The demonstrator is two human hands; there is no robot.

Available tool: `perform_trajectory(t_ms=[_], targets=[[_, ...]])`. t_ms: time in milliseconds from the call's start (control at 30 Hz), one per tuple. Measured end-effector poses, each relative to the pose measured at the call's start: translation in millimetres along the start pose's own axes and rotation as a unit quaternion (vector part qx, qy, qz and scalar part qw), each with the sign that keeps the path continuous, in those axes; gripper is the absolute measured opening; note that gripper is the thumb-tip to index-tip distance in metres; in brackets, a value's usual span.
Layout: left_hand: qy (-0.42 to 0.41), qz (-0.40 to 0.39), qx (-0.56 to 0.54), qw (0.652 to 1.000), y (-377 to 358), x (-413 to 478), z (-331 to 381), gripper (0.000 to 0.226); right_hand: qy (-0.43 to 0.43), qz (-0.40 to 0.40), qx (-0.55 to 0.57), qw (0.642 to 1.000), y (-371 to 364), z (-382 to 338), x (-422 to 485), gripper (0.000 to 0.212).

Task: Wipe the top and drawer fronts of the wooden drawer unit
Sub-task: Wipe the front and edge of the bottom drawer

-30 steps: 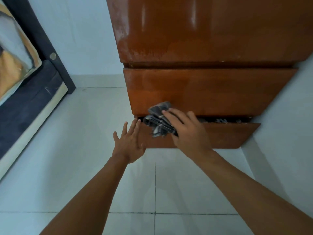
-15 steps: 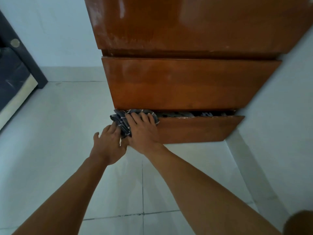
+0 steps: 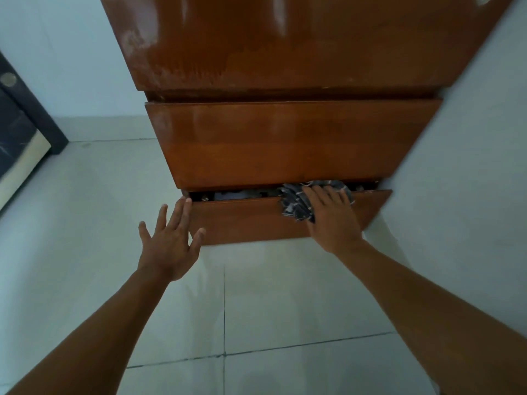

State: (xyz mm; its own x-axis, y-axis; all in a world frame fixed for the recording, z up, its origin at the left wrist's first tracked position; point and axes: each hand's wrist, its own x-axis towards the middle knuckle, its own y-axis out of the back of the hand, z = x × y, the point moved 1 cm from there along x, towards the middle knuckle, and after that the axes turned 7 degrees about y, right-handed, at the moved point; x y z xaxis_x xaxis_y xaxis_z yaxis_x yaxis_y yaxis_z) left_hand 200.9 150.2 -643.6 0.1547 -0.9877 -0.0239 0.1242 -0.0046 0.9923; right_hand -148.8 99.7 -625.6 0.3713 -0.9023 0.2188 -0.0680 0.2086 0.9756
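Low on the drawer unit (image 3: 285,52), your right hand (image 3: 333,223) is pressing the cloth (image 3: 296,208) with straight fingers against the bottom drawer front (image 3: 242,220), right end, for full wiping contact. Your left hand (image 3: 168,246), fingers splayed and empty, is sitting at its left corner, likely bracing it.

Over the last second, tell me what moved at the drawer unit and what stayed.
The right hand swept the cloth along the bottom drawer front, from its left end to its right part, and presses it there. The left hand, which was beside the right hand, is now apart from it, open by the drawer's left corner. The bottom drawer stayed ajar.
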Motion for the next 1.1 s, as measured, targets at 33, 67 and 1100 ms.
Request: perform_trajectory(t_ms=[33, 67, 1100], targets=[[-0.001, 0.0, 0.003, 1.0, 0, -1, 1, 0.084, -0.013, -0.004, -0.006, 1.0, 2, 17, -6, 0.076], [-0.004, 0.002, 0.007, 1.0, -1, -2, 2, 0.084, -0.027, -0.006, -0.01, 1.0, 4, 33, -12, 0.076], [0.03, -0.03, 0.037, 0.998, 0, -6, 16, 0.089, -0.077, 0.158, 0.194, 0.965, 18, -18, -52, 0.073]])
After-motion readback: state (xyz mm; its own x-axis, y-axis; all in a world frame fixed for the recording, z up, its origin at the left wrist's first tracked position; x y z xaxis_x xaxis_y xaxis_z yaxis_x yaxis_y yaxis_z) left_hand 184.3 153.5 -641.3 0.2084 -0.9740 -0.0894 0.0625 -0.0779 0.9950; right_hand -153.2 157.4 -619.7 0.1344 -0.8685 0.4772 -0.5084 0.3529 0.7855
